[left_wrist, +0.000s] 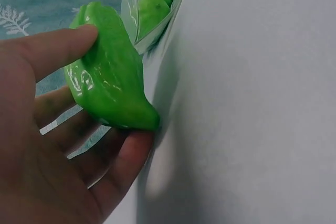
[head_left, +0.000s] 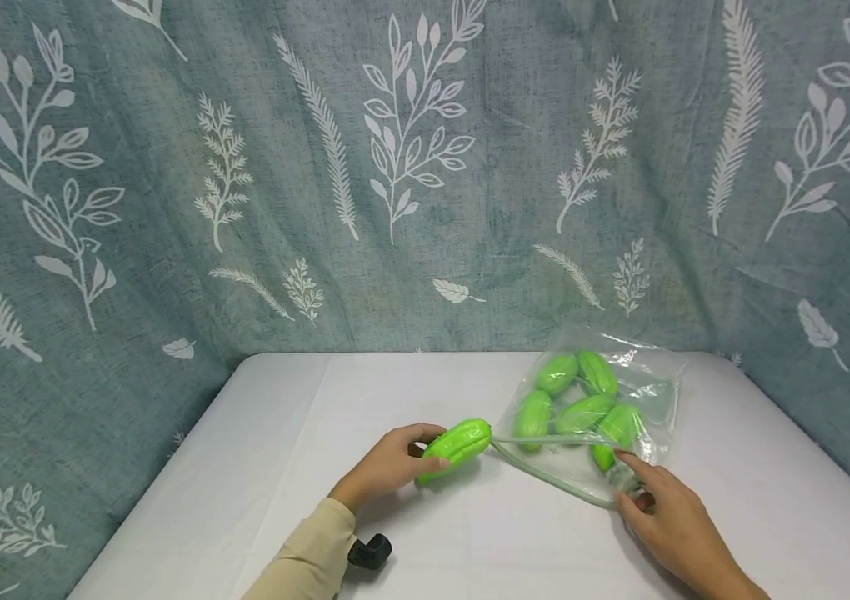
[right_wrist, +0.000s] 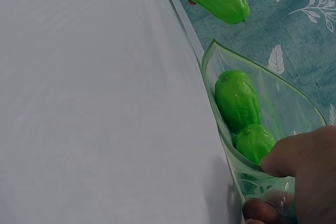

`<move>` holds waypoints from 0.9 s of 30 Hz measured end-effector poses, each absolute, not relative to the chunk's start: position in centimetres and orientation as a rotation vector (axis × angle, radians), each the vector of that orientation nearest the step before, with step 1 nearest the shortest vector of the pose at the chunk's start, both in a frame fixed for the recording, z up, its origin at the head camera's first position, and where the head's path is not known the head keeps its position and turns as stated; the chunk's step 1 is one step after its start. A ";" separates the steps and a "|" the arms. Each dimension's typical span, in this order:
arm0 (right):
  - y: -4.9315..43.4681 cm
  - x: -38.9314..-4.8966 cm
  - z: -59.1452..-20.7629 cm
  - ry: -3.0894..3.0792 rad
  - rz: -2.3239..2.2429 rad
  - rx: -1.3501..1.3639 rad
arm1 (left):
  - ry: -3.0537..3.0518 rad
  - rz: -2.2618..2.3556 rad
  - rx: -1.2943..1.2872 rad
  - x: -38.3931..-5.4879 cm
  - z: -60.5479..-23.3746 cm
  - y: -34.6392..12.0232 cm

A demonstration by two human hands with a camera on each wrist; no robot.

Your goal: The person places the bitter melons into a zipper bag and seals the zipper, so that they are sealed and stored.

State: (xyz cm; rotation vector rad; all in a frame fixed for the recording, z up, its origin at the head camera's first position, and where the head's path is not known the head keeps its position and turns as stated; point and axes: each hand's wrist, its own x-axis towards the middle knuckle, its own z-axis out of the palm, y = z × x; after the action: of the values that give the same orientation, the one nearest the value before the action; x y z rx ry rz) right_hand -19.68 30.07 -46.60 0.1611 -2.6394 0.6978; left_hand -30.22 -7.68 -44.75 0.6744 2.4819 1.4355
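Note:
My left hand (head_left: 383,465) holds a glossy green ridged gourd (head_left: 461,444) above the white table, its far end beside the bag's opening. In the left wrist view, the thumb lies across this gourd (left_wrist: 110,72), with fingers beneath its narrower tip. A clear plastic bag (head_left: 662,400) with a pale green rim lies on its side, mouth spread towards me. Several similar green gourds (head_left: 533,417) are inside it. With thumb and fingers, my right hand (head_left: 672,521) pinches the right side of the rim; the right wrist view shows the thumb over the bag's edge (right_wrist: 236,153).
A white cloth covers the table (head_left: 395,387). Behind and at both sides hangs a blue-green curtain (head_left: 425,275) with white leaf patterns. A small black device (head_left: 371,552) sits at my left wrist.

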 end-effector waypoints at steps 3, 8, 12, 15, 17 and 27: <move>30.0 -19.7 -46.6 -2.630 0.703 0.161 | 2.457 1.440 0.679 -30.0 -44.5 -7.3; 30.0 -19.7 -46.7 -2.639 0.722 0.151 | 2.404 1.461 0.673 -29.8 -44.3 -6.8; 30.0 -19.7 -46.7 -2.642 0.724 0.149 | 2.383 1.469 0.670 -29.7 -44.2 -6.6; 29.9 -19.7 -46.7 -2.632 0.719 0.152 | 2.378 1.469 0.673 -29.7 -44.3 -6.4; 29.9 -19.7 -46.7 -2.626 0.720 0.155 | 2.372 1.480 0.675 -29.6 -44.4 -6.2; 30.1 -19.8 -46.9 -2.609 0.732 0.170 | 2.339 1.516 0.718 -29.4 -44.7 -5.3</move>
State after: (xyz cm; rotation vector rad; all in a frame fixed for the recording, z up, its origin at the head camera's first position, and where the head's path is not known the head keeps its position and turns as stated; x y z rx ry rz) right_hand -19.81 30.10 -46.93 0.1697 -2.6091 0.7317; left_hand -29.38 -5.28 -44.69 0.7178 2.3392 1.5156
